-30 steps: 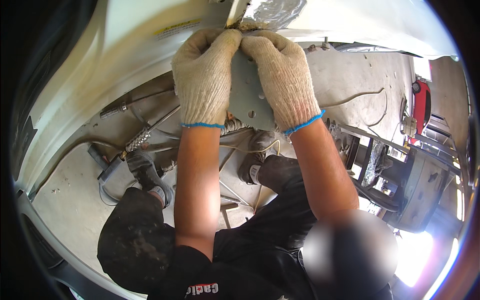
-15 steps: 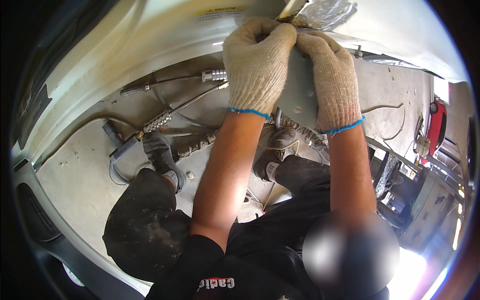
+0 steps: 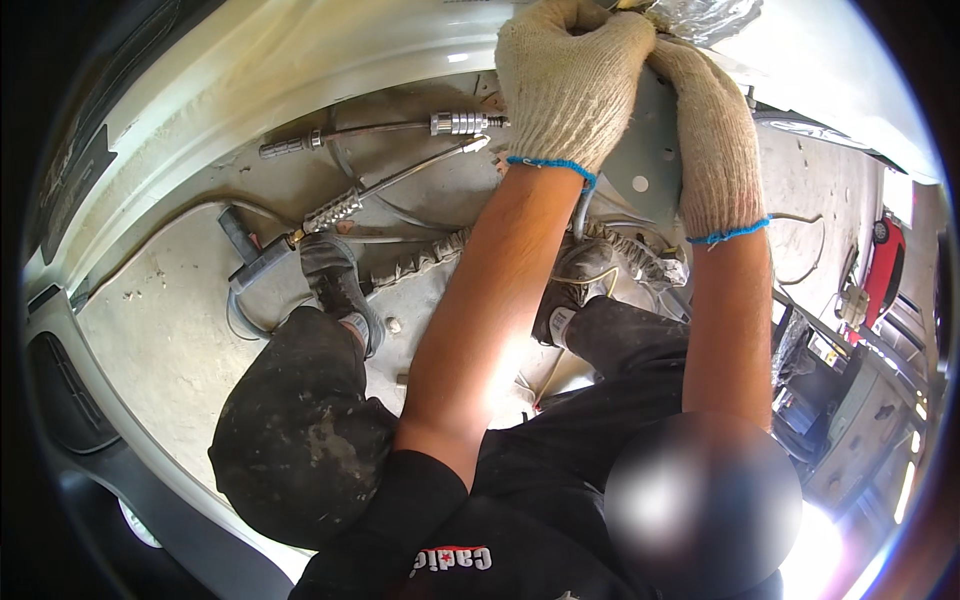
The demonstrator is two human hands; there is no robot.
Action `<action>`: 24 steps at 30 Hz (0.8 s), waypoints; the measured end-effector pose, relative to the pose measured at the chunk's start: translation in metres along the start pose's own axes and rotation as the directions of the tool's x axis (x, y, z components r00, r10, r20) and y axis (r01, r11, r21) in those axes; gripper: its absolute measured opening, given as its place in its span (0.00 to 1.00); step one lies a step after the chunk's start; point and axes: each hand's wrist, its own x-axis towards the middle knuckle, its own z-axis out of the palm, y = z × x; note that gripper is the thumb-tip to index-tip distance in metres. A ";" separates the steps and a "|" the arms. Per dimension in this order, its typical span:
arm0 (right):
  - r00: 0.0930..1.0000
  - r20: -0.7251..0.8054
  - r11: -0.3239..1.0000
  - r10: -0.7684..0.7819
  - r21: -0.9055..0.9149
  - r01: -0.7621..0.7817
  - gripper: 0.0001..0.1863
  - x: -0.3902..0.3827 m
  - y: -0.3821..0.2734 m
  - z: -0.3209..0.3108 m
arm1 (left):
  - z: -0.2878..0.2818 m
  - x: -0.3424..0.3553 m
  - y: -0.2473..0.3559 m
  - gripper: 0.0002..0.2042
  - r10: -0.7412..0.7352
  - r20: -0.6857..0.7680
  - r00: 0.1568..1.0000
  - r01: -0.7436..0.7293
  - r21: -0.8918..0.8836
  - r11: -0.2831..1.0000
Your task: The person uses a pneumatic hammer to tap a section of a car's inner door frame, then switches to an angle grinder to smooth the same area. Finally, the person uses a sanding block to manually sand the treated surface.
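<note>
Both my hands wear cream knit gloves with blue cuffs and work close together at the edge of a white vehicle body (image 3: 390, 65). My left hand (image 3: 572, 88) is closed, its fingertips pinched near the top of the view. What it pinches is hidden. Just right of it, my right hand (image 3: 718, 150) is bent inward and closed, its fingertips partly hidden beside the left hand. A grey metal plate (image 3: 640, 155) with round holes shows between the two gloves. Crumpled clear plastic film (image 3: 708, 18) lies against the body beyond my fingers.
On the floor lie a slide hammer (image 3: 380, 130), a second metal rod tool (image 3: 335, 210) with a ribbed grip, a black T-shaped tool (image 3: 255, 255), a sleeved hose (image 3: 420, 258) and cables. A door (image 3: 90, 440) curves along the left. A red car (image 3: 884, 262) stands far right.
Both hands have shifted up and to the right, still close together. My right hand has turned inward more. The floor tools sit slightly further right in the view.
</note>
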 end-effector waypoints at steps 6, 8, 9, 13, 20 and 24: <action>0.958 -0.006 0.910 0.286 0.316 -0.269 0.19 -0.011 -0.033 0.007 | 0.015 0.001 -0.023 0.09 0.029 -0.125 0.992 -0.037 -0.061 0.997; 0.966 0.103 0.961 0.235 0.127 -0.247 0.19 -0.013 -0.019 0.014 | -0.005 0.001 -0.037 0.09 -0.009 -0.153 0.988 0.001 -0.053 0.999; 0.970 0.152 0.981 0.191 0.004 -0.193 0.18 -0.014 -0.009 0.011 | -0.005 -0.007 -0.046 0.09 -0.073 -0.152 0.986 0.062 -0.076 0.995; 0.940 0.194 0.952 0.282 0.063 -0.299 0.19 -0.018 -0.014 0.004 | -0.015 -0.012 -0.040 0.10 0.020 0.027 0.999 -0.017 -0.098 0.995; 0.976 0.126 0.984 0.175 0.021 -0.179 0.19 -0.013 -0.010 -0.008 | -0.007 -0.007 -0.024 0.10 0.031 0.111 0.993 -0.022 -0.086 0.996; 0.982 0.082 0.982 0.168 0.072 -0.174 0.19 -0.014 -0.017 -0.004 | -0.004 -0.003 -0.023 0.10 0.035 0.096 0.995 -0.027 -0.085 0.996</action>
